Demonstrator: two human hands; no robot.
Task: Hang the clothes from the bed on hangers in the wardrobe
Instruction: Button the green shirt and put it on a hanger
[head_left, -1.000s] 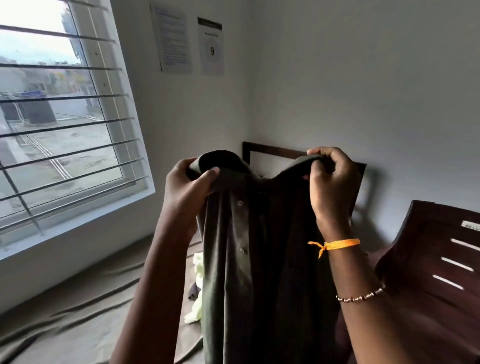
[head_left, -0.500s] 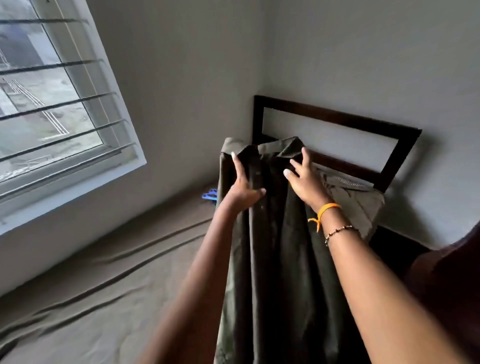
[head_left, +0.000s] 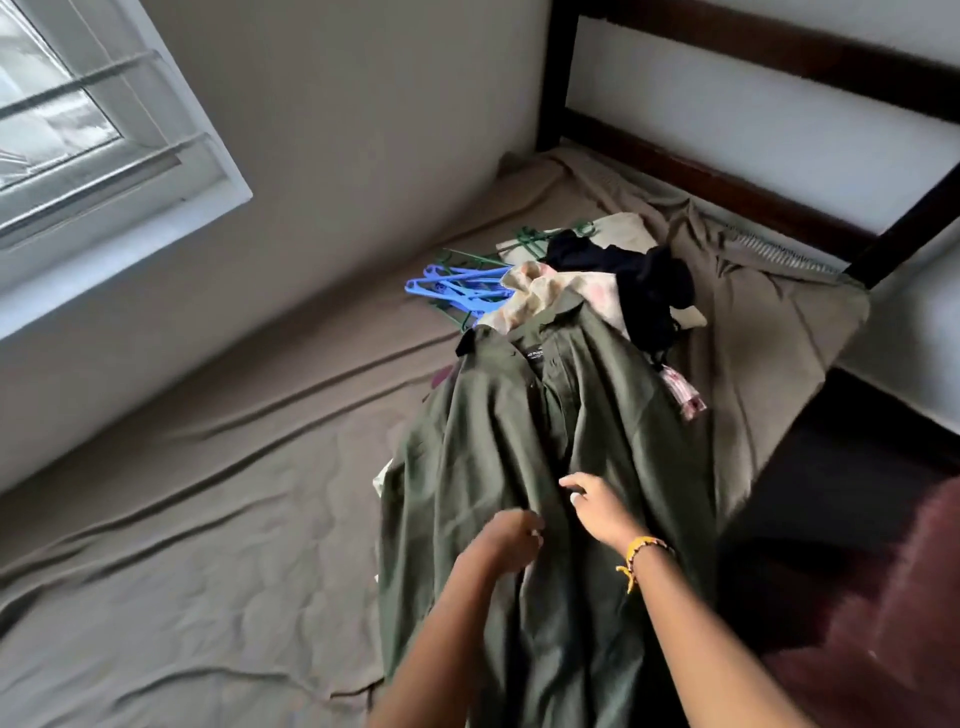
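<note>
A green shirt (head_left: 545, 467) is lying spread lengthwise on the bed (head_left: 208, 493), front up, with its collar pointing toward the headboard (head_left: 727, 57). Its lower part is being worked by both hands near the button line. The left hand (head_left: 506, 538) is being rested on the cloth with its fingers curled in, and a fold of the placket seems to be pinched, though the blur is leaving this uncertain. The right hand (head_left: 597, 506) is being held just beside it, fingers loosely bent and touching the fabric; whether anything is being gripped by it cannot be told.

Between the shirt's collar and the headboard, more clothes are being kept in a heap: a pale floral piece (head_left: 545, 291) and a black garment (head_left: 639, 280). Beside that heap, on the window (head_left: 78, 130) side, blue hangers (head_left: 457, 286) and green hangers (head_left: 524, 241) are lying. The wardrobe is not being shown.

The step in hand is judged to be the laying out and opening of the shirt so that a hanger can be put in. For the next move, the front is probably to be parted or smoothed, a hanger is to be fetched from beyond the collar, and its arms are to be slid into the shoulders through the neck. Care is being called for, since the thin cloth is likely to bunch.
</note>
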